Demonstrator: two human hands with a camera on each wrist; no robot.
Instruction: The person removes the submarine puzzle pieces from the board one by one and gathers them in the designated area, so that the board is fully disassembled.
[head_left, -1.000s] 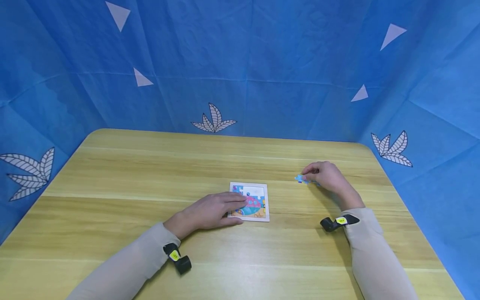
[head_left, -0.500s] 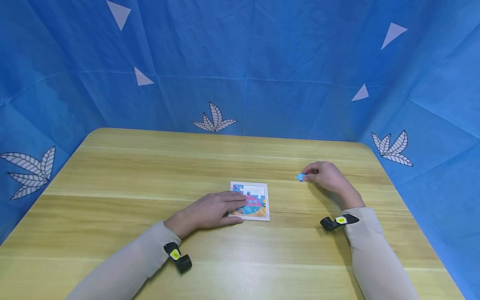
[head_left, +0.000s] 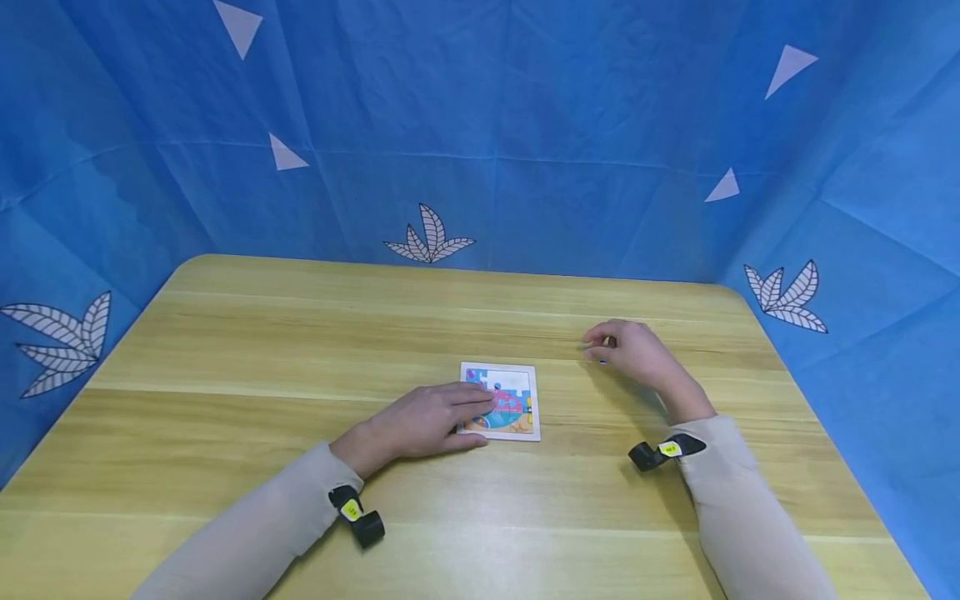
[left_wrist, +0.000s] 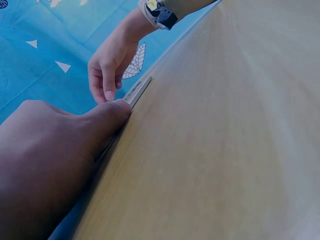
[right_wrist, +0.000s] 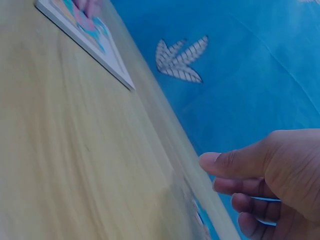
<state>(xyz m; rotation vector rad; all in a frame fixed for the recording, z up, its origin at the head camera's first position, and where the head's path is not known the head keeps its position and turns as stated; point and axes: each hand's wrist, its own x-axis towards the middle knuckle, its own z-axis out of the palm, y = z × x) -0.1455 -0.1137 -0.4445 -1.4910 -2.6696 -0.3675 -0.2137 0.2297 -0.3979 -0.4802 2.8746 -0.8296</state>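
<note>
Resting flat, the left hand is covering the left side of a small white-rimmed puzzle tray, fingers lying straight over it, thumb running along the tray's near left corner. The tray is lying near the middle of the bench, well in from every edge. Its fitted pieces are showing pink, teal and sandy patches, white base showing through toward the far side. The right hand is hovering low toward the bench's far right corner, fingers loosely bent, thumb and fingertips slightly spread. Under it a blue puzzle piece is lying on the bench, mostly hidden in the head view; can't tell if a fingertip is touching it. Light sleeves are reaching in from the near edge, each bearing a black wrist camera. Blue cloth printed with triangles and leaves is hanging behind the far edge.
</note>
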